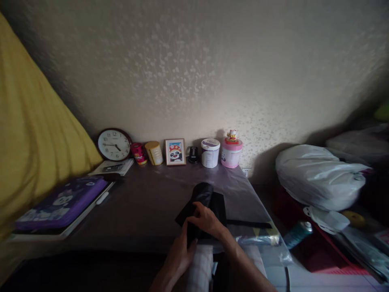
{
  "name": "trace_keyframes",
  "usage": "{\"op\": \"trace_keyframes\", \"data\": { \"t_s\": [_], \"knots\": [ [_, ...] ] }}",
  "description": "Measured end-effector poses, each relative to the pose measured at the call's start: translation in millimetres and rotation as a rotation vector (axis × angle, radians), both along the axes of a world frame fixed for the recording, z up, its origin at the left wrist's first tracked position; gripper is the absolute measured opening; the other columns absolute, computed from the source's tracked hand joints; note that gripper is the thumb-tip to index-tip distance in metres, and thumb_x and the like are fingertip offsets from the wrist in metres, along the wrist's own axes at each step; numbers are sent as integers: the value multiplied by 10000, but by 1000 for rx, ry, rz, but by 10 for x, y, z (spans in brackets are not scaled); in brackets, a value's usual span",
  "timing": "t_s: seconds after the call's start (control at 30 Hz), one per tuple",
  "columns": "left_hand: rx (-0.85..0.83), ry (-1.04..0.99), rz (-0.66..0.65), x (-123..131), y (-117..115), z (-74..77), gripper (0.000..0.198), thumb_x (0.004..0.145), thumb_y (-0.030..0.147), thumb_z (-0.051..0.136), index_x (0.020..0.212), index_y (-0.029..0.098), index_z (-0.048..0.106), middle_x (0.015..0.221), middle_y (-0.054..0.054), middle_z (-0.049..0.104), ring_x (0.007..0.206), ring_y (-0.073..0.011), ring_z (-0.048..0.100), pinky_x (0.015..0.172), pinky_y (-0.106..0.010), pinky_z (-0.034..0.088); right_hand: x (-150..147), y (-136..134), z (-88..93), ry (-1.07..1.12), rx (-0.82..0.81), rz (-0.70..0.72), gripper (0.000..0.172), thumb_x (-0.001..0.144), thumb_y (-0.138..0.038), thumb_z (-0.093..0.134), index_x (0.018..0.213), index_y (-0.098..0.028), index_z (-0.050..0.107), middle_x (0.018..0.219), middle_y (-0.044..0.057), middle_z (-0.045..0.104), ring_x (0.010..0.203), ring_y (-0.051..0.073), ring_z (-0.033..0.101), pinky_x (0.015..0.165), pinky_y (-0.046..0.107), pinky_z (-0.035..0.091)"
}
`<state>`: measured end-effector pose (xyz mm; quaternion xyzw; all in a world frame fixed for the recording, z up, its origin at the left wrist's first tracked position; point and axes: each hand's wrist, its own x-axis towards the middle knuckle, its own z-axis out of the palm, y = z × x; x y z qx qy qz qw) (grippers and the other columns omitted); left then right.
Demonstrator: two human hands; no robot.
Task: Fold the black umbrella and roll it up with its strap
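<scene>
A black bundle [203,191] lies near the table's [142,207] near edge, its long axis running near to far, the far end leaning right. The left hand [180,246] grasps its near end; the right hand [207,219], closer to the far end, pinches its middle.

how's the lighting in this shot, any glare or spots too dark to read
Head view: dim overall, the wall brightest above the pink tub; head view: glare streaks the shiny table cover towards its right edge; head view: the black item at both hands goes near-black, its folds hard to read.
</scene>
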<state>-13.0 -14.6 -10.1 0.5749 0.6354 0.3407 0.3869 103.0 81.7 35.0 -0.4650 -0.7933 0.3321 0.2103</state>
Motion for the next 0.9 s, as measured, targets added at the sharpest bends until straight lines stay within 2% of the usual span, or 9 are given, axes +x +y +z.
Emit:
{"op": "trace_keyframes", "data": {
  "t_s": [0.13,0.23,0.37,0.5,0.7,0.9],
  "knots": [
    [-32,-22,33,20,-19,44,795,831,274,454,1430,95,-37,1170,-174,617,1094,-237,581,921,-320,420,-10,-11,75,-23,-4,86,429,707,-232,613,1127,-152,569,772,19,677,690,150,607,600,225,411],
    [-65,28,43,31,-26,86,843,844,280,446,1410,90,-150,1107,-181,650,945,-241,656,799,-297,469,-27,-51,165,-85,35,145,304,711,-198,576,1007,-199,643,793,6,667,708,135,596,607,210,398],
    [-65,80,16,31,-15,114,818,852,265,442,1418,109,-128,1067,-161,673,841,-210,682,716,-242,465,-34,-149,206,-170,117,151,213,718,-170,519,872,-176,667,807,30,636,714,135,576,622,217,392],
    [-48,79,-31,23,-4,117,777,856,250,431,1430,123,-77,1028,-139,690,817,-197,683,690,-232,461,15,-219,107,-96,150,135,233,700,-116,488,867,-162,644,813,34,613,714,131,563,645,219,407],
    [-34,14,-34,14,-6,89,786,844,243,442,1433,165,-73,1151,-131,641,952,-203,654,792,-259,460,100,-242,-23,115,90,161,402,655,-51,491,1020,-176,605,863,25,632,771,135,577,710,234,439],
    [-32,-33,-25,19,3,73,712,819,229,451,1431,144,98,1208,-127,606,1035,-187,618,875,-244,443,128,-372,-86,193,172,141,348,672,-20,491,966,-187,572,867,20,635,833,152,577,767,270,454]
  ]
}}
